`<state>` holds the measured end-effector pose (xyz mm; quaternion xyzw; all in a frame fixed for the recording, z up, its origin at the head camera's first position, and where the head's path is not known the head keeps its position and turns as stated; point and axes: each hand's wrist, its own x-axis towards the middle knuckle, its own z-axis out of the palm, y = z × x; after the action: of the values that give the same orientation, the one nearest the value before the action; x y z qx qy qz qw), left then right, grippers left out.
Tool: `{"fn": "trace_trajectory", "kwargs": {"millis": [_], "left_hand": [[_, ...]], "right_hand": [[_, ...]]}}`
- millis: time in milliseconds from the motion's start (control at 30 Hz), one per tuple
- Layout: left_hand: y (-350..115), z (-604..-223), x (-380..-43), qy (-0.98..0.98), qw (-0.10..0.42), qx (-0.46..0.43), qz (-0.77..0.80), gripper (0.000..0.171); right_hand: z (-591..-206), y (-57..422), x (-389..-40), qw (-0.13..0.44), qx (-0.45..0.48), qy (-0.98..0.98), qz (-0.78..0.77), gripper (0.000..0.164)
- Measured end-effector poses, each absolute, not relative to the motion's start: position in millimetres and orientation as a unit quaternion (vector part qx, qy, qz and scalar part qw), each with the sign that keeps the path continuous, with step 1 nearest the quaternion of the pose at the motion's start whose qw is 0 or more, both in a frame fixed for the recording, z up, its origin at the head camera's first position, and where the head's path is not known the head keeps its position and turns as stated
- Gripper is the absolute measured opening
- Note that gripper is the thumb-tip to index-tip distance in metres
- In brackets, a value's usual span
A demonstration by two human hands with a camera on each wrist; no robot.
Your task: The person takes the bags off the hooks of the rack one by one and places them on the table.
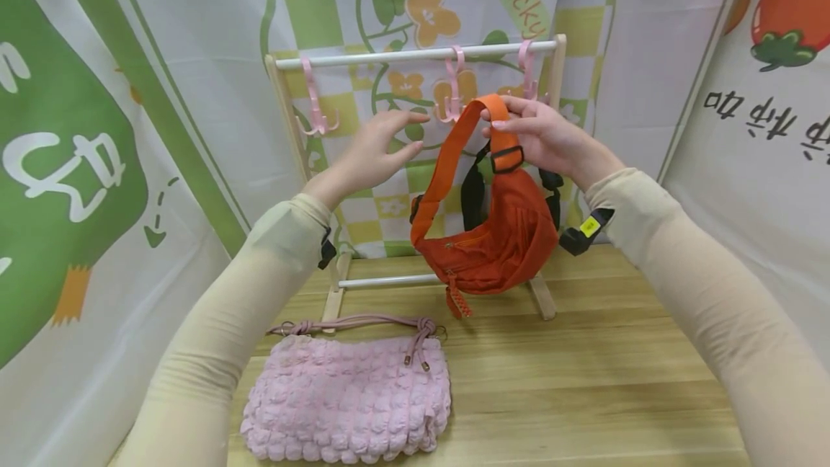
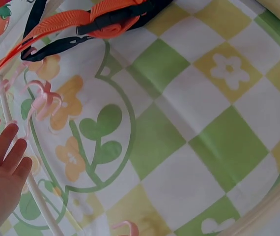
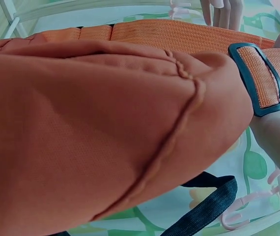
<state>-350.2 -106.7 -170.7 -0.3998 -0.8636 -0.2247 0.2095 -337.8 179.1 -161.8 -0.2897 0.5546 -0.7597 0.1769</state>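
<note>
An orange waist bag [image 1: 496,243] hangs by its strap from my right hand [image 1: 551,132], whose thumb and fingers pinch the strap [image 1: 447,164] near its black buckle [image 1: 507,158]. The bag body fills much of the right wrist view, with a black webbing strap [image 3: 204,206] dangling beside it. To the left of the strap, my left hand [image 1: 379,150] is held in the air with fingers extended, touching nothing. Behind the strap's top, a pink hook [image 1: 455,85] hangs on the white rail [image 1: 389,56] of a small rack.
Two more pink hooks hang on the rail, one at the left [image 1: 315,99] and one at the right [image 1: 527,67]. A pink puffy handbag [image 1: 350,395] lies on the wooden table [image 1: 583,380] in front of the rack. Printed curtains [image 1: 713,186] surround the table.
</note>
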Motion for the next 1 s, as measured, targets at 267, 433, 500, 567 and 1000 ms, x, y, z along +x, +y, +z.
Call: {"fn": "trace_trajectory", "kwargs": {"millis": [267, 433, 500, 567, 1000], "left_hand": [[-106, -184, -343, -0.865, 0.186, -0.391, -0.255, 0.042], [-105, -193, -342, -0.862, 0.178, -0.389, -0.273, 0.042], [-105, -197, -341, -0.862, 0.174, -0.39, -0.275, 0.042], [-105, -201, -340, -0.861, 0.169, -0.392, -0.277, 0.042], [-98, -233, -334, -0.858, 0.128, -0.372, -0.331, 0.048]], "right_hand": [[-164, 177, -332, 0.161, -0.287, 0.582, -0.744, 0.049], [-165, 177, -329, 0.161, -0.289, 0.58, -0.745, 0.049], [-166, 177, -327, 0.162, -0.29, 0.579, -0.745, 0.048], [-167, 176, -326, 0.163, -0.291, 0.579, -0.744, 0.046], [-171, 172, -321, 0.191, -0.323, 0.56, -0.739, 0.032]]}}
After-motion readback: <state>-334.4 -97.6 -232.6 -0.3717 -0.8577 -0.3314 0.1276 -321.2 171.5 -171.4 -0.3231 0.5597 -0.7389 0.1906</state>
